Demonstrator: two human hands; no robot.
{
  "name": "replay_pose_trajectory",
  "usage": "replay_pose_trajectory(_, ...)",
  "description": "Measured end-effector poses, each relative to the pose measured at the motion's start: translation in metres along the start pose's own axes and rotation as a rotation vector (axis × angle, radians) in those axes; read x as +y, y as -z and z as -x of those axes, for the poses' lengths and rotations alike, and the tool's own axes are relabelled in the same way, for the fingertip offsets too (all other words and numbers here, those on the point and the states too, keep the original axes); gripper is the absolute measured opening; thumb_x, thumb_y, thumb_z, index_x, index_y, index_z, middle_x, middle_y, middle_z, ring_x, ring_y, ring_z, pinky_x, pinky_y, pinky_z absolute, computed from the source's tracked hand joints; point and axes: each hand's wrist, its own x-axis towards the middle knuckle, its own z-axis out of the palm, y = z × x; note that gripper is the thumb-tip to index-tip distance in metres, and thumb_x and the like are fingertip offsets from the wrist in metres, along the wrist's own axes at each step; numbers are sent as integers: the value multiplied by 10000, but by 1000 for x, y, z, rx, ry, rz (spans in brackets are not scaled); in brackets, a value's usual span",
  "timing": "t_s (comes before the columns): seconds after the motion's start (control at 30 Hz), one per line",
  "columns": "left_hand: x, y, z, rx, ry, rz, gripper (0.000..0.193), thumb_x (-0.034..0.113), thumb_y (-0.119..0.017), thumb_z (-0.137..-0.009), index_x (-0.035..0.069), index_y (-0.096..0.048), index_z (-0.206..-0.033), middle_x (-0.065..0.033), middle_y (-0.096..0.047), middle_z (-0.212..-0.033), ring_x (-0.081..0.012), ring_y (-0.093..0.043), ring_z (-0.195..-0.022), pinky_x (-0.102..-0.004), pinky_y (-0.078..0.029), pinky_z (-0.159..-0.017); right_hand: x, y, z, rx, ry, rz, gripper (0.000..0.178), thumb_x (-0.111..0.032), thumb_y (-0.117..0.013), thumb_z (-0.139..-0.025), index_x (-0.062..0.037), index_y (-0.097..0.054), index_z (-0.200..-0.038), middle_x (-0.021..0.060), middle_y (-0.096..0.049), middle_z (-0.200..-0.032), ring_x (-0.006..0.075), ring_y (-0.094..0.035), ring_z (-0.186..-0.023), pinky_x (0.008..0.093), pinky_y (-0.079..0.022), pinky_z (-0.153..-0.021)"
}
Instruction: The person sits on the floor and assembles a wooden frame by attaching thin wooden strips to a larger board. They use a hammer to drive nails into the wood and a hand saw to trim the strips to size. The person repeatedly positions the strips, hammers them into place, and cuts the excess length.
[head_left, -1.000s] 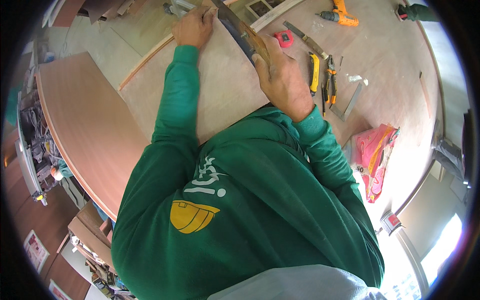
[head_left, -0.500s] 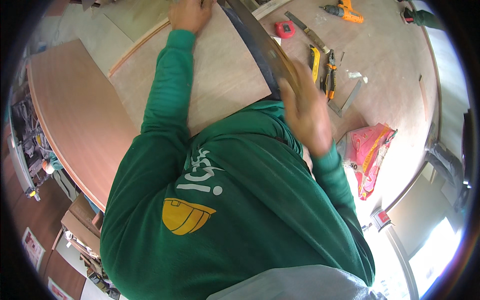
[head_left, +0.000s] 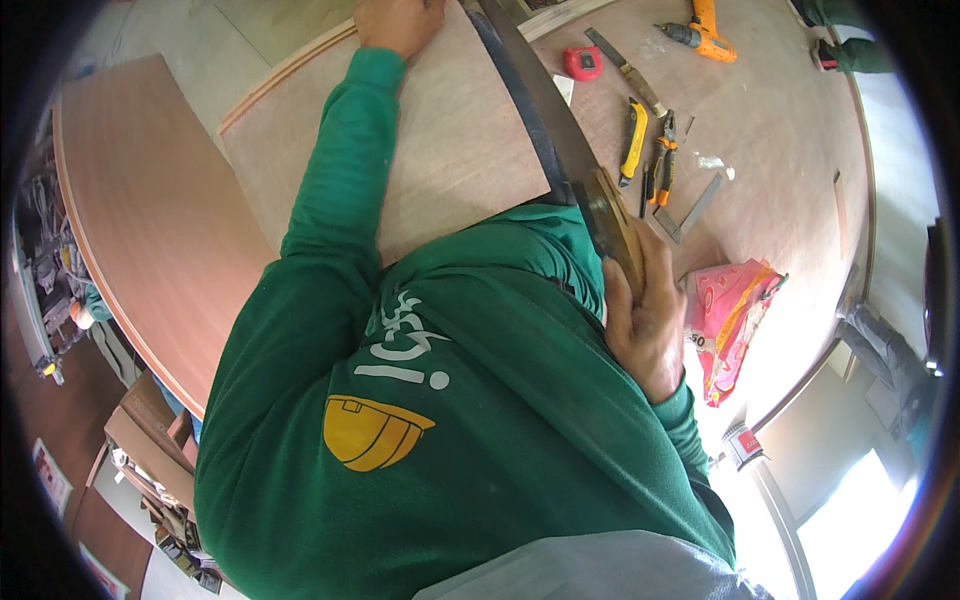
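Note:
My right hand (head_left: 645, 315) is wrapped round the wooden handle of a handsaw (head_left: 548, 85). Its long dark blade runs away from me, along the right side of a pale plywood board (head_left: 465, 130). A dark strip (head_left: 535, 130) shows between board and blade; whether the teeth touch the wood is hidden. At the board's far end, my left hand (head_left: 400, 25) holds it with curled fingers, partly cut off by the frame's upper edge. The near edge of the board lies against my green clothing.
Right of the saw lie a red tape measure (head_left: 583, 64), a chisel (head_left: 628, 72), a yellow utility knife (head_left: 633, 142), pliers (head_left: 663, 160), a small square (head_left: 690, 210) and an orange drill (head_left: 705, 38). A pink bag (head_left: 735, 320) sits nearer. A brown curved panel (head_left: 160, 210) stands left.
My right hand has drawn the handsaw back toward me, and its motion blur is gone. My left hand stays at the board's far end; the view has shifted slightly.

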Motion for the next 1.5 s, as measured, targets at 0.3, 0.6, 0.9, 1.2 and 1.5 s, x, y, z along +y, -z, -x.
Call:
replay_pose_trajectory(0.3,-4,-3,-7,20,-52,-29,310,360,-637,-1009,106,-798,-1085,-144,-773,-1116,-398,-727,-992,-513,-561,-873,29,-82,-148,150,275,-83,411,-158,-654,-1007,-11,-541,-1374,334,-697,-1022,538,-674,-929,554,-561,-772)
replay_pose_trajectory(0.6,-25,7,-3,16,66,-46,293,350,-647,-993,134,-810,-1104,-129,-782,-1097,-389,-735,-971,-511,-572,-868,6,3,-14,-52,19,8,422,-101,-636,-1013,-9,-539,-1414,315,-707,-1123,465,-736,-1046,491,-581,-870)
replay_pose_trajectory(0.9,-11,2,-12,-53,62,-132,305,362,-647,-991,122,-809,-1088,-175,-774,-1041,-404,-732,-948,-528,-566,-842,22,-70,-142,105,276,-104,388,-136,-659,-984,-27,-554,-1341,333,-677,-931,540,-666,-883,557,-543,-712)
replay_pose_trajectory(1.2,-14,17,-4,9,55,-45,300,367,-651,-994,123,-809,-1069,-157,-771,-1011,-413,-727,-926,-508,-568,-820,10,-2,-36,-48,81,9,435,-119,-628,-1021,-13,-525,-1429,300,-726,-1110,466,-740,-1026,472,-587,-852)
replay_pose_trajectory(1.5,-13,7,-8,-9,4,-30,299,367,-651,-995,121,-806,-1066,-165,-769,-1017,-411,-726,-938,-522,-559,-820,14,-61,-128,75,206,-63,399,-129,-640,-1007,5,-545,-1371,335,-698,-1062,524,-681,-972,523,-563,-794)
